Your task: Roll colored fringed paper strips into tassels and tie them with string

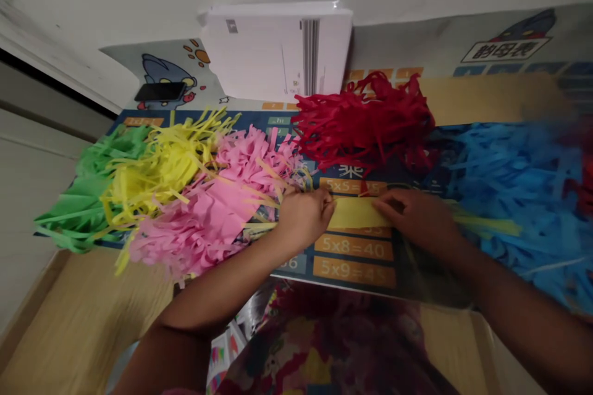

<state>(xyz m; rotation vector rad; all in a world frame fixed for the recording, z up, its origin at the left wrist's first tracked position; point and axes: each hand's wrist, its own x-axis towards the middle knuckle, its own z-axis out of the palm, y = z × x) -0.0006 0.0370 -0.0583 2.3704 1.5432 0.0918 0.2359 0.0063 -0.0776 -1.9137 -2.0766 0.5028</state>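
Observation:
A strip of yellow paper [354,213] with cut fringe at its ends stretches between my two hands, above the middle of the printed mat. My left hand [303,213] is closed, pinching the strip's left end. At the other end, the fingers of my right hand [412,216] grip the paper. Loose yellow fringe sticks out past both hands. Just left of my left hand lies pink fringed paper [231,197]. Blue fringed paper [519,179] spreads beside my right forearm. Beyond my hands sits a heap of red fringed paper [365,120].
Yellow [157,166] and green fringed paper [78,210] lie at the far left. A white box or packet with a barcode [278,52] leans against the wall. A dark phone [160,92] lies at the back left. The mat [354,271] carries printed sums.

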